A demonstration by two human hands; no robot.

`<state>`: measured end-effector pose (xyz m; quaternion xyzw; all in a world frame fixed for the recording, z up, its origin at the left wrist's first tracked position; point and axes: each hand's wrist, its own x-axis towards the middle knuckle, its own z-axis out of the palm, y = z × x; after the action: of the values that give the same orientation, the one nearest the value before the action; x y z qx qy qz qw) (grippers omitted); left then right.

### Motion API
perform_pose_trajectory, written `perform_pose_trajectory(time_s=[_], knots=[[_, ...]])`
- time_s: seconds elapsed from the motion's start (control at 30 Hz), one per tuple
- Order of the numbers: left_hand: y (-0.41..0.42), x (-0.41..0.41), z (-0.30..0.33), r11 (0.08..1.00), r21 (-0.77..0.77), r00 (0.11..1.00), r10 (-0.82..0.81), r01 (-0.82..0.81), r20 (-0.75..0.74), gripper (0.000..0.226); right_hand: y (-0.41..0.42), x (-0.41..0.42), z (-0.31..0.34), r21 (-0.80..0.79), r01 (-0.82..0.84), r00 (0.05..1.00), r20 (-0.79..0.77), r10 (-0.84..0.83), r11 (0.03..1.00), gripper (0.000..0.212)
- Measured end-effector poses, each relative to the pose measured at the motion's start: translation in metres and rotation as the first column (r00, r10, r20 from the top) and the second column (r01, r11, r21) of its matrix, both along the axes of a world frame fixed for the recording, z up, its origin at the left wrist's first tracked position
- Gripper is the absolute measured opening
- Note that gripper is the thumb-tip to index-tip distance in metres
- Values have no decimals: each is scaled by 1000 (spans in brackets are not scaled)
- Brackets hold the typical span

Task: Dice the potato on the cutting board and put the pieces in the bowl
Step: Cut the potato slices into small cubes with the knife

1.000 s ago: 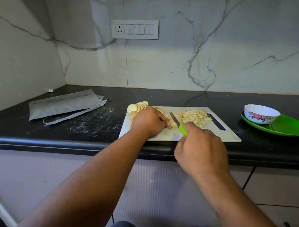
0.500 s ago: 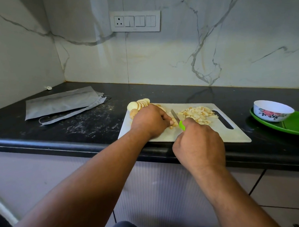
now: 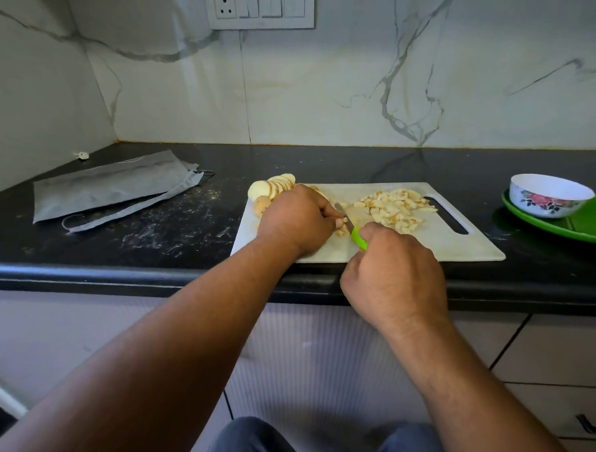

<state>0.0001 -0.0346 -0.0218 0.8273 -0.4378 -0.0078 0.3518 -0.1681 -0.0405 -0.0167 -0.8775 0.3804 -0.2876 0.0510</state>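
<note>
A black counter (image 3: 187,230) carries everything. A white cutting board (image 3: 461,246) lies under both hands, a grey cloth bag (image 3: 110,189) lies well left of the left hand (image 3: 296,219), and a green plate (image 3: 586,223) sits far right of the right hand (image 3: 394,276).

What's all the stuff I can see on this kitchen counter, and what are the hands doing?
cutting board: one, white, at the counter's front edge
potato slices: one fanned row, pale yellow, at the board's far left corner
diced potato: one heap, pale yellow, on the board toward its handle slot
knife: one, green handle, blade down among the potato pieces
bowl: one, white with a flower print, on the plate; I can't see any potato in it
plate: one, green, right of the board
cloth bag: one, grey, lying flat at far left
switch panel: one, white, on the marble wall
left hand: holds potato pieces down on the board
right hand: its grip is round the knife handle
</note>
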Motion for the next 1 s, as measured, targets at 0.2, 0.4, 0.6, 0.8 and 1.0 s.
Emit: perform_pose_trajectory(time_s=[0.2, 0.4, 0.6, 0.8, 1.0], knots=[[1, -1, 2, 1000, 25, 1000, 3, -3, -1, 10, 19, -43, 0, 10, -43, 997, -59, 44, 999, 30], [6, -2, 2, 1000, 23, 1000, -18, 18, -14, 12, 11, -33, 12, -71, 1, 1000, 13, 0, 997, 32], [6, -3, 1, 1000, 11, 1000, -14, 14, -27, 12, 1, -8, 14, -18, -13, 1000, -9, 13, 1000, 27], [5, 1, 0, 999, -24, 998, 21, -22, -55, 5, -2, -8, 8, -19, -9, 1000, 3, 9, 1000, 27], [5, -2, -1, 999, -21, 999, 24, -25, -38, 7, 2, -13, 1, 64, -54, 999, 6, 54, 996, 31]])
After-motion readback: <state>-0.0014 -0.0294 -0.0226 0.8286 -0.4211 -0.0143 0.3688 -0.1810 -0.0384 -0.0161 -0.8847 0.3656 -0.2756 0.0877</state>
